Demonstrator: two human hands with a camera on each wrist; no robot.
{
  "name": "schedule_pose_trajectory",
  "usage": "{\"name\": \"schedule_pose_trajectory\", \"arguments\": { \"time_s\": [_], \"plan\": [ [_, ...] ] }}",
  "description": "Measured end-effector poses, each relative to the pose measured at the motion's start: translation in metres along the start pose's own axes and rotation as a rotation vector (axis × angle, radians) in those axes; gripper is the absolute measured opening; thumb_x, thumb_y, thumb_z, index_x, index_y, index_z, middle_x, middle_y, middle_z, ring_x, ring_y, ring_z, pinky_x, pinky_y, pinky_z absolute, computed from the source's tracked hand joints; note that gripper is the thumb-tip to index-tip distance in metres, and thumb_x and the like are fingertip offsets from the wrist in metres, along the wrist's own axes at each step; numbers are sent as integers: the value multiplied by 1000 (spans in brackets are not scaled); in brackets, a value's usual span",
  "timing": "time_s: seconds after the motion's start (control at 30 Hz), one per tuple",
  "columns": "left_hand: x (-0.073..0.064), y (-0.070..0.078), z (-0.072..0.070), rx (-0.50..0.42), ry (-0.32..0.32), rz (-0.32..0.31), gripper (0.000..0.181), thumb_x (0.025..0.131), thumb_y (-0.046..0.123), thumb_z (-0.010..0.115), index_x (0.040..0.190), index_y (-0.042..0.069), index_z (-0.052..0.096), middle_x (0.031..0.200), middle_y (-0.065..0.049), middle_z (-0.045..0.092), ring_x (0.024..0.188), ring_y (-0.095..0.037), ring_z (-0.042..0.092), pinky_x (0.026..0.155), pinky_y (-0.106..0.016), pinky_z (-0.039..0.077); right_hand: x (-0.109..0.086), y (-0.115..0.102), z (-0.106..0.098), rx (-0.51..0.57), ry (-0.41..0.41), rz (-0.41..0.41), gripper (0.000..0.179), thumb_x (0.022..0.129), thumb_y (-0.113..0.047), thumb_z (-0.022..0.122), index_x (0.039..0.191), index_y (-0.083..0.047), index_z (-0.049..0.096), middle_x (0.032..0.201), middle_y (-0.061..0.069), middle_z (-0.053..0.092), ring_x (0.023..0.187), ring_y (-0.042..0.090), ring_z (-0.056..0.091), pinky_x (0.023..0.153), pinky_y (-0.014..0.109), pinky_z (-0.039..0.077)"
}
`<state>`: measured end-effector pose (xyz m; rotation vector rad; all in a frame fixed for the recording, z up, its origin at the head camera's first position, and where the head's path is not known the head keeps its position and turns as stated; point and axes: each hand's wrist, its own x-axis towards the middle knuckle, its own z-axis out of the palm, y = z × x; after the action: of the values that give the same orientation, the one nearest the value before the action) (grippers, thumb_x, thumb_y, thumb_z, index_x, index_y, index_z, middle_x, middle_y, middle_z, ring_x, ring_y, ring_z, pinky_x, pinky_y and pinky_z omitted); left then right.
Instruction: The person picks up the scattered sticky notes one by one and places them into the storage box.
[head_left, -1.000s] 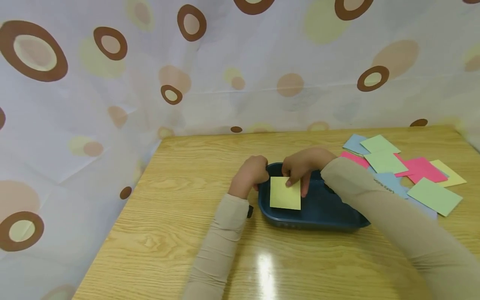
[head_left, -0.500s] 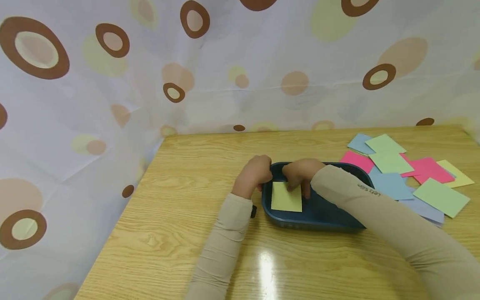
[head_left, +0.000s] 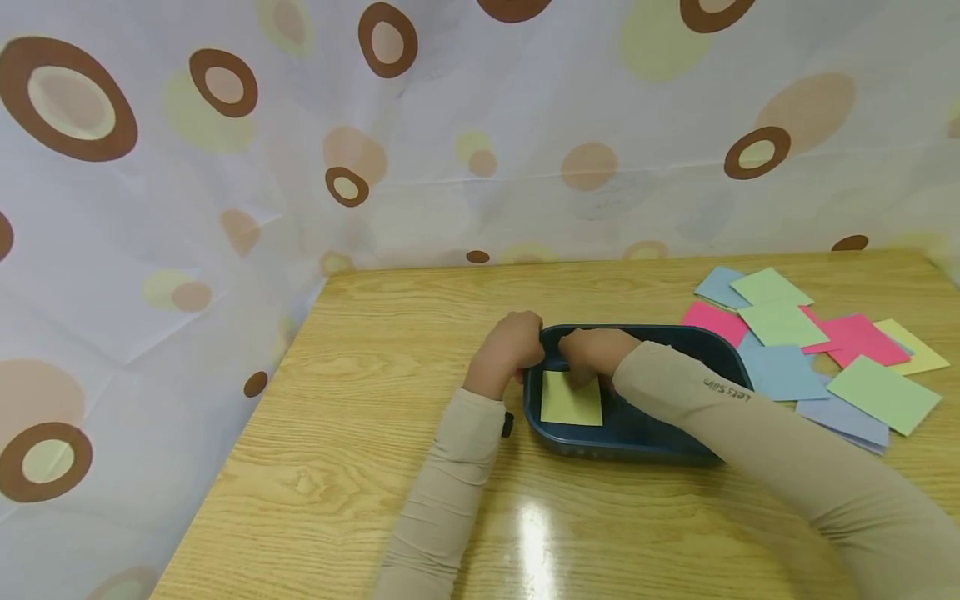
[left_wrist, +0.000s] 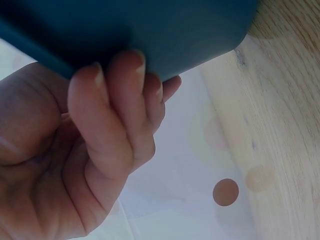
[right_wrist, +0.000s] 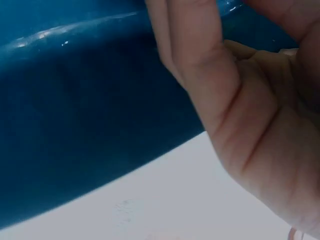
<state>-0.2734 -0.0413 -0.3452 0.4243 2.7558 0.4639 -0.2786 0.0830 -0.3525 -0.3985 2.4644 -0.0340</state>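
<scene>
A dark blue plastic tub point(head_left: 630, 452) stands on the wooden table in the head view. At its left end, my left hand point(head_left: 508, 354) grips the rim; the left wrist view has the fingers point(left_wrist: 131, 95) curled against the tub's wall. My right hand point(head_left: 596, 350) reaches down inside the tub, thumb and fingers at the upper edge of a yellow sticky note point(head_left: 572, 404), which it pinches. The note lies low in the tub's left part. In the right wrist view the hand point(right_wrist: 250, 105) is in front of the tub's blue wall point(right_wrist: 90, 120), and the note is hidden.
To the tub's right lies a loose, overlapping spread of sticky notes: green point(head_left: 885, 395), pink point(head_left: 862, 342), blue point(head_left: 783, 373), lavender point(head_left: 843, 421) and yellow point(head_left: 924, 350). A circle-patterned curtain point(head_left: 450, 125) hangs behind the table point(head_left: 337, 417) and along its left side.
My right hand has lowered the yellow sticky note deeper into the tub. The left hand keeps its place on the rim. The whole head view has shifted slightly.
</scene>
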Motion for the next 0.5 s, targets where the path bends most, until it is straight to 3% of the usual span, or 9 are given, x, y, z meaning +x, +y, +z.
{"name": "schedule_pose_trajectory", "arguments": {
  "time_s": [0.1, 0.3, 0.5],
  "plan": [
    [0, 2, 0, 5, 1, 4, 22, 92, -1, 54, 112, -2, 63, 99, -19, 68, 44, -17, 63, 40, -20, 48, 0, -1, 2, -30, 39, -15, 52, 88, -6, 57, 137, 5, 44, 124, 28, 52, 63, 25, 63, 50, 32, 50],
    [-2, 5, -2, 5, 2, 6, 23, 92, -1, 54, 113, -3, 63, 101, -20, 68, 43, -17, 62, 41, -20, 48, -10, -3, 6, -75, 136, -58, 36, 89, -4, 59, 123, 4, 56, 114, 20, 59, 80, 25, 54, 66, 34, 45],
    [-2, 4, -2, 9, 10, 10, 22, 90, -3, 55, 111, -3, 64, 96, -19, 68, 41, -16, 60, 40, -19, 47, -17, -3, 11, -111, 249, -130, 22, 88, -2, 60, 109, 4, 63, 106, 22, 61, 75, 23, 50, 65, 34, 44]
  ]
}}
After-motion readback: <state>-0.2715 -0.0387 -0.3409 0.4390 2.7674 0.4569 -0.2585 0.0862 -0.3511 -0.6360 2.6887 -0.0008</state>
